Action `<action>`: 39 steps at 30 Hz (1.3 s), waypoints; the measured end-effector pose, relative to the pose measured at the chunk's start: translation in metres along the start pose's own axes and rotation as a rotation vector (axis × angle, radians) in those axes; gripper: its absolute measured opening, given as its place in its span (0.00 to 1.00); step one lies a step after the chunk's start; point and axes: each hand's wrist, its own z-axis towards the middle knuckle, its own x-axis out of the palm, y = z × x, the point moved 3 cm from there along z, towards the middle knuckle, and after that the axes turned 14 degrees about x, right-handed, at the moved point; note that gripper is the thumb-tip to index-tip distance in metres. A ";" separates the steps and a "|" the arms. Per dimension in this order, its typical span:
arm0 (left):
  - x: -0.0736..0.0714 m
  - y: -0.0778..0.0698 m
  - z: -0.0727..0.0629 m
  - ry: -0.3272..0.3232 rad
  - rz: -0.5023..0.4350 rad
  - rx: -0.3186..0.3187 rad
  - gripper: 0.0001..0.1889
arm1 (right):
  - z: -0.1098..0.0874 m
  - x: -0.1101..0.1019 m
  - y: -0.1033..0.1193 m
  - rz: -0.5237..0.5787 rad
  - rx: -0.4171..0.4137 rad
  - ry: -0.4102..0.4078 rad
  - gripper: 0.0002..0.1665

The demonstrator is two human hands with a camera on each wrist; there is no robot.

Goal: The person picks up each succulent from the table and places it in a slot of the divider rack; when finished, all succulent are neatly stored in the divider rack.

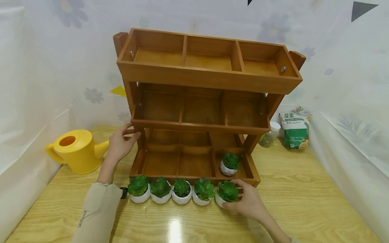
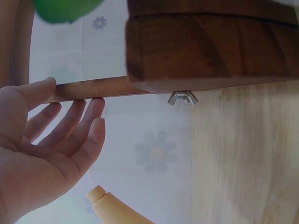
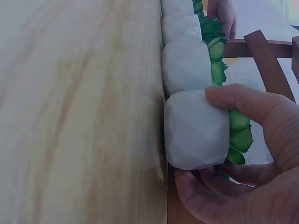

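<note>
A three-tier wooden plant shelf (image 1: 209,77) stands on the table. My left hand (image 1: 121,143) holds its left side frame; in the left wrist view, the thumb of the left hand (image 2: 46,149) lies on one side of a wooden bar (image 2: 98,87) and the fingers on the other. In front of the shelf, several potted succulents (image 1: 181,191) in white faceted pots form a row. At the row's right end my right hand (image 1: 247,202) grips a potted succulent (image 3: 196,130), thumb and fingers around its pot. Another succulent (image 1: 229,163) sits in the bottom tier's right compartment.
To the left stands a yellow watering can (image 1: 80,152), its spout behind my left forearm. A green-and-white bag (image 1: 294,130) and a clear jar with a white lid (image 1: 269,135) stand behind the shelf at right. Patterned white sheeting (image 1: 343,84) surrounds the table.
</note>
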 end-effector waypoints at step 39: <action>0.001 0.000 -0.001 0.000 -0.001 0.004 0.28 | 0.035 -0.028 0.063 0.186 -0.072 0.137 0.35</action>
